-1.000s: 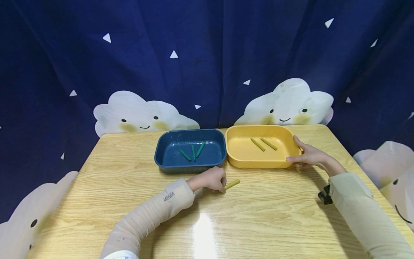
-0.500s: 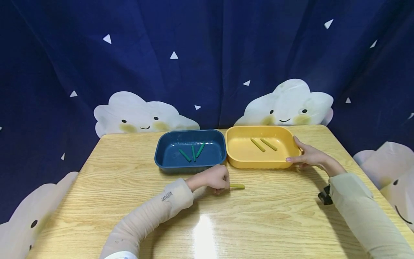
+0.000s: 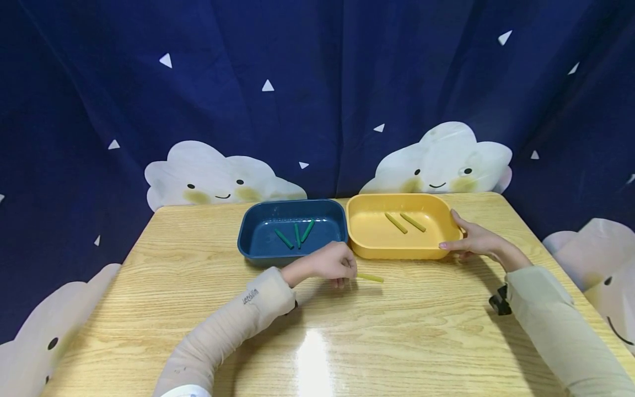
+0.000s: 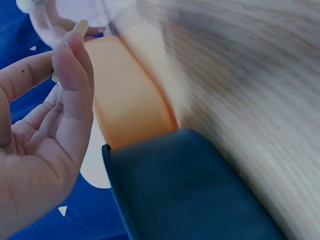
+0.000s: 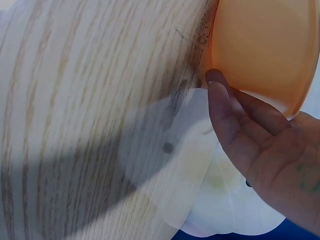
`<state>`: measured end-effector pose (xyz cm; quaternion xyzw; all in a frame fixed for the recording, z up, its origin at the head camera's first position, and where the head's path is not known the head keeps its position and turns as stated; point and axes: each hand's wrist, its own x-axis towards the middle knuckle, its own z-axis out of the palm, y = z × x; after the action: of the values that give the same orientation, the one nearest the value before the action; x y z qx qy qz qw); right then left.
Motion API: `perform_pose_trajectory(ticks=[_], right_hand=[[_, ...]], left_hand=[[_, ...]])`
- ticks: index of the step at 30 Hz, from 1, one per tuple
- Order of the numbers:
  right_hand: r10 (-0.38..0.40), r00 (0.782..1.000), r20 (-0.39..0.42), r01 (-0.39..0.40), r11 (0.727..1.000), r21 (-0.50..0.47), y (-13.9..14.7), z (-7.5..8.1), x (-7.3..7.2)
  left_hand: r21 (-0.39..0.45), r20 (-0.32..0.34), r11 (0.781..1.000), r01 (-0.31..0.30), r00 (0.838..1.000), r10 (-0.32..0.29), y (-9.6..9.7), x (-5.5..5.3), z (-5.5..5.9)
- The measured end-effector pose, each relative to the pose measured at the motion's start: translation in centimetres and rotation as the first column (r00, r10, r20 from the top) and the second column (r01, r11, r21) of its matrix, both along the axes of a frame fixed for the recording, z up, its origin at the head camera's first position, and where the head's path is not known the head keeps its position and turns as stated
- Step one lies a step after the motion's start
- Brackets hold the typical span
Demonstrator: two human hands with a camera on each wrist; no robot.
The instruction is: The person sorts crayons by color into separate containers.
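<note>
My left hand point(image 3: 328, 261) pinches a yellow crayon point(image 3: 371, 278) between thumb and fingers, in front of the seam between two plastic bins. The left wrist view shows the crayon's end point(image 4: 81, 27) poking out past the fingertips. With fairly straight, spread fingers, my right hand point(image 3: 475, 240) touches the right front corner of the yellow bin point(image 3: 397, 253). In the right wrist view its fingers point(image 5: 225, 107) lie against the bin's outer wall. Two yellow crayons point(image 3: 396, 223) lie inside this bin. Beside it on the left stands the blue bin point(image 3: 268, 259), holding three green crayons point(image 3: 284, 238).
Both bins stand side by side at the back of the wooden table point(image 3: 421, 331). Behind them hangs a dark blue curtain point(image 3: 317, 99) printed with clouds and triangles. A small black object point(image 3: 500, 300) shows under the right sleeve.
My left hand has risen slightly and shifted right, carrying the yellow crayon, whose free end has swung to point rightward. My right hand and both bins stay where they were.
</note>
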<state>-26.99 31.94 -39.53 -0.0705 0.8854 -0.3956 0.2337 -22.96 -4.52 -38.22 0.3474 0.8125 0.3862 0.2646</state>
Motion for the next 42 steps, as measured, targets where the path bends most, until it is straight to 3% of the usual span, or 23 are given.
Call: perform_pose_trajectory(ticks=[7, 12, 24, 30, 42], right_hand=[[-0.002, 1.000, 0.003, 0.002, 1.000, 0.006, 0.2, 0.0, -0.1], [-0.001, 1.000, 0.007, 0.001, 1.000, 0.019, 0.2, 0.1, -0.2], [-0.008, 1.000, 0.010, 0.008, 1.000, 0.004, 0.0, 0.2, 0.0], [-0.010, 1.000, 0.003, 0.010, 1.000, 0.003, -0.1, 0.0, 0.0], [-0.007, 1.000, -0.003, 0.007, 1.000, 0.011, 0.0, 0.0, 0.0]], left_hand=[[0.079, 0.037, 0.997, -0.023, 0.999, 0.020, 0.1, -0.7, 1.0], [0.093, 0.025, 0.993, -0.065, 0.998, 0.063, 0.6, -1.2, 1.7], [0.148, 0.018, 0.983, -0.105, 0.994, 0.104, 1.6, -2.7, 3.5], [0.216, 0.098, 0.958, -0.188, 0.980, 0.171, 2.4, -3.9, 4.0], [0.325, 0.236, 0.895, -0.306, 0.943, 0.236, 3.9, -6.5, 5.2]])
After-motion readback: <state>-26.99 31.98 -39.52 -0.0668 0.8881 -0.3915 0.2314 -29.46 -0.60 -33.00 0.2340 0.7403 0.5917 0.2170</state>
